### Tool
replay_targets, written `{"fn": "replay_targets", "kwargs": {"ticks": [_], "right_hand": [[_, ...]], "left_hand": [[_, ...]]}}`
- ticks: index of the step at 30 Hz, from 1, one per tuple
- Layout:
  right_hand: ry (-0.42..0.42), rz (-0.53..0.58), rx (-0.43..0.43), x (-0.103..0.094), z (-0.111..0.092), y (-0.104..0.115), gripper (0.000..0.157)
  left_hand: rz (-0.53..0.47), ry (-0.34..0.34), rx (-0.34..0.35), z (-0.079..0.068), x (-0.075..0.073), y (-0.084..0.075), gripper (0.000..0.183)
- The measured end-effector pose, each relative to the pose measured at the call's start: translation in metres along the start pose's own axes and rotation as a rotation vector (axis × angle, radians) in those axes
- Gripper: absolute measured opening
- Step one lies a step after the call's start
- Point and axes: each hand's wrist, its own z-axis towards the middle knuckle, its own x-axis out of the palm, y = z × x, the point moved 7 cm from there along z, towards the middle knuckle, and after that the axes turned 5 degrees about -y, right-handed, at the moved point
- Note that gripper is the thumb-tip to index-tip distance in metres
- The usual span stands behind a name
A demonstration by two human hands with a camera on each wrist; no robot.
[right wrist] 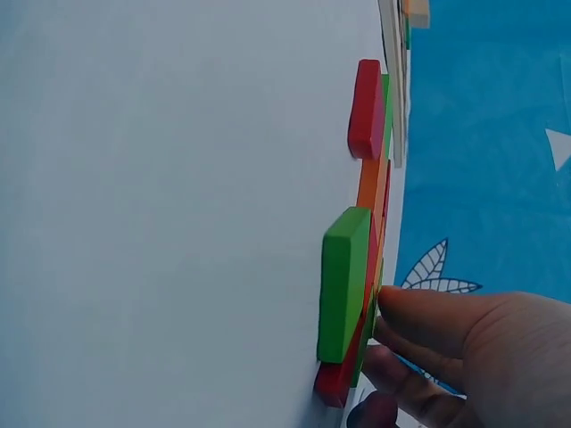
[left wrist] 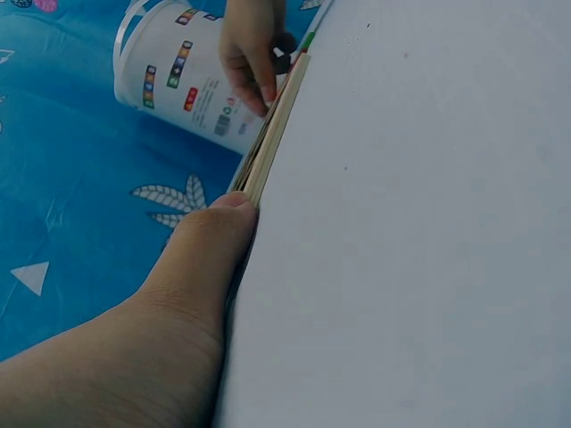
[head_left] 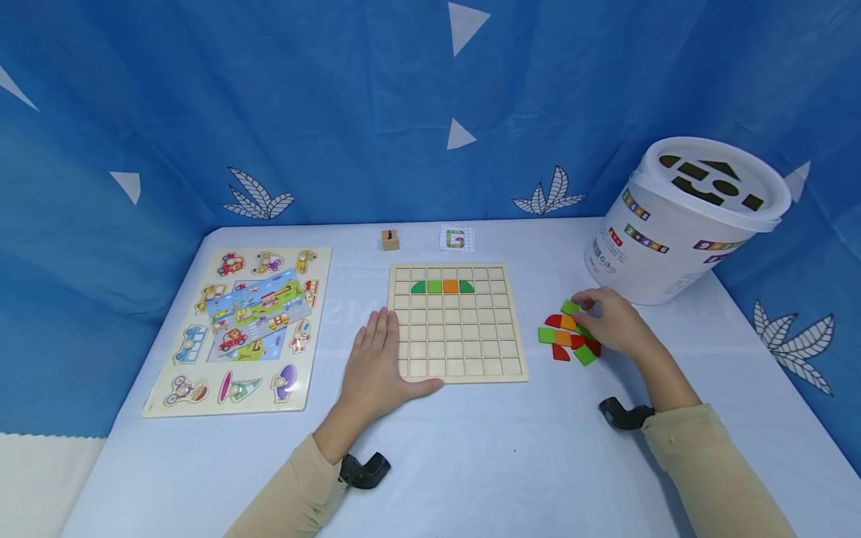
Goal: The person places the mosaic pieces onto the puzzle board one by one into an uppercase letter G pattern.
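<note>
My left hand [head_left: 377, 366] lies flat at the left edge of a wooden grid board [head_left: 444, 340], its thumb along the front edge. The left wrist view shows that thumb [left wrist: 201, 245] against the board's side. In an upper row sit a light green square [head_left: 435, 286], an orange square [head_left: 451, 286] and a dark green rounded piece [head_left: 466, 287] at each end. My right hand [head_left: 612, 321] reaches into a small pile of red, orange and green tiles [head_left: 562, 337], fingers bent. In the right wrist view its fingertips are right at the tiles; I cannot tell whether they pinch one.
A white bucket [head_left: 673, 239] with a shape-cut lid stands behind my right hand. Beyond the board are a wooden letter cube [head_left: 390, 240] and a small card with a G pattern [head_left: 457, 239]. At left lies a vehicle peg puzzle [head_left: 262, 396] with picture cards [head_left: 258, 314] on it.
</note>
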Motion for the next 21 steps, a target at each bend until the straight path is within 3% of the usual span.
{"fn": "replay_targets", "kwargs": {"ticks": [14,21], "right_hand": [[-0.014,0.061,-0.025,0.0,0.005,0.001,0.027],[-0.1,0.093,-0.069,-0.004,0.008,0.017,0.026]], "left_hand": [[-0.001,0.006,-0.002,0.0,-0.001,0.0,0.138],[0.004,0.007,0.0,0.0,0.001,0.001,0.139]]}}
